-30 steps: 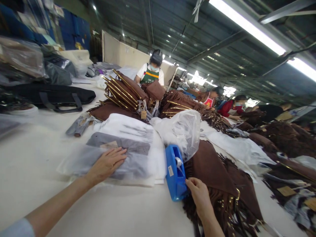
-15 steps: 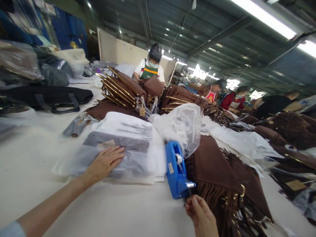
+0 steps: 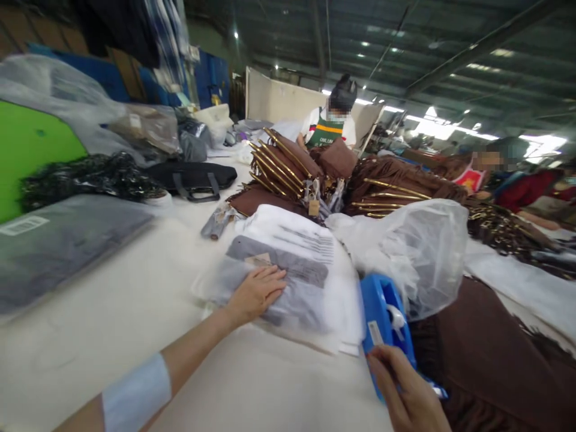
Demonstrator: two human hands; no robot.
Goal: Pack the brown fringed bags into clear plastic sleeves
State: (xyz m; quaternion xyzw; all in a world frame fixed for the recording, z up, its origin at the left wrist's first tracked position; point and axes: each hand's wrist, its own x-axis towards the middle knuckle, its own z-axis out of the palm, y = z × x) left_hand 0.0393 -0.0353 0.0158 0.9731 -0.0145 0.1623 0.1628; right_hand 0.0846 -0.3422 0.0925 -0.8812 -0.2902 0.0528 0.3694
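Note:
My left hand lies flat with its fingers stretched on a grey item in a clear plastic bag, which rests on white printed bags. A tan tag shows through the plastic. To the right stands a blue tape dispenser with a roll of tape in it. My right hand is over the front of the dispenser, thumb and forefinger pinched together; whatever is between them is too small to make out.
Brown fringed bags lie at the right, more brown bags are stacked behind. Crumpled clear plastic sits beyond the dispenser. A large bagged grey item lies left. A person in a green apron is across the table.
The view has swung left, so things appear further right. My right hand has moved from the dispenser's cutter end up toward its side. My left hand stays on the bagged item.

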